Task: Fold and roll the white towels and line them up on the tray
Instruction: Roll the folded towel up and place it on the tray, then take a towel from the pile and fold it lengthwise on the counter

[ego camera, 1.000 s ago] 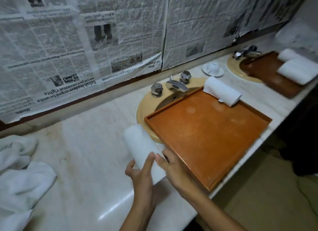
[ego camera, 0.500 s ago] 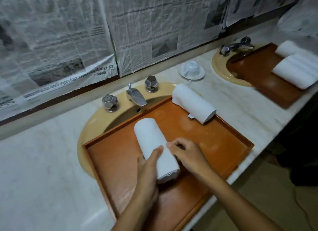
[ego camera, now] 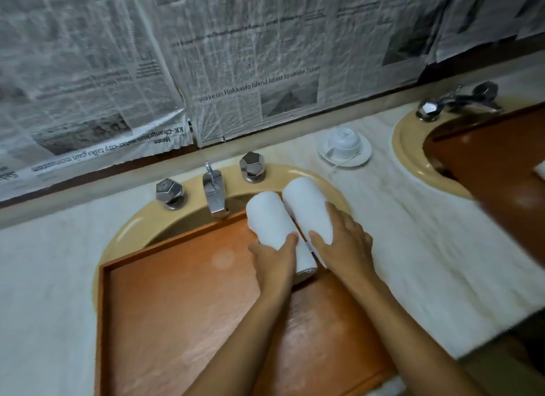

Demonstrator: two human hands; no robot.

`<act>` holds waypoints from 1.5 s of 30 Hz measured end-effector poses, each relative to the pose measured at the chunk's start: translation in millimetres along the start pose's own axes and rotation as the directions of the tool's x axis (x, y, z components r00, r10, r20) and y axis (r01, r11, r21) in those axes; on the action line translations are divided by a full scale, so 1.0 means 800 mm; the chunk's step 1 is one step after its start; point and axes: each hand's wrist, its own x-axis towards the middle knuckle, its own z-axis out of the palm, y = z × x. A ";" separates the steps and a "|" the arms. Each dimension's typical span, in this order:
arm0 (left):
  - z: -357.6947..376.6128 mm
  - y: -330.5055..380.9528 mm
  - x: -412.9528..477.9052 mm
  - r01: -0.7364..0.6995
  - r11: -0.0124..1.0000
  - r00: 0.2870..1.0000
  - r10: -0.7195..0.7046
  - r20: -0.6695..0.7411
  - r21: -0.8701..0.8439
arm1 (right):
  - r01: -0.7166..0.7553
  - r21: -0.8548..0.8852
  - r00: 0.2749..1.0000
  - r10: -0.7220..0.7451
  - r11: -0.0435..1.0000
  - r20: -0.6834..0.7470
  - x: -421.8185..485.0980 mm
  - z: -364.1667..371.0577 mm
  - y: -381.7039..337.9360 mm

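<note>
Two white rolled towels lie side by side at the far right corner of the brown wooden tray [ego camera: 165, 301], which sits over a yellow sink. My left hand [ego camera: 272, 258] grips the near end of the left roll [ego camera: 267, 218], thumb over its top. My right hand [ego camera: 343, 242] rests on the right roll [ego camera: 305, 201], fingers laid over its right side. The two rolls touch along their length. The near end of one roll [ego camera: 305, 263] shows between my hands.
A chrome faucet [ego camera: 213, 193] with two knobs stands behind the tray. An upturned white cup on a saucer [ego camera: 343, 146] sits on the marble counter to the right. A second sink with another brown tray [ego camera: 501, 171] lies far right. Newspaper covers the wall.
The roll I carried from the counter has moved across the tray and now lies against the roll at the far right corner. My right hand has shifted onto that other roll.
</note>
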 end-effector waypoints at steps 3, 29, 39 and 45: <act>0.019 0.010 0.002 -0.017 0.996 0.999 0.021 -0.044 0.083 | 0.011 0.052 1.000 -0.011 0.999 -0.003 -0.006 0.009 0.006; -0.244 -0.049 -0.052 -0.406 0.914 0.881 0.392 0.266 -0.002 | 0.351 0.169 0.907 -0.290 0.921 -0.304 -0.167 0.043 -0.160; -0.653 -0.182 -0.068 -0.353 0.934 0.914 0.356 -0.196 0.053 | 0.345 0.507 0.827 -0.512 0.789 0.233 -0.308 0.207 -0.445; -0.826 -0.247 -0.046 -0.322 0.740 0.692 0.610 -0.387 0.591 | 0.324 0.568 0.720 -0.587 0.756 0.370 -0.360 0.286 -0.576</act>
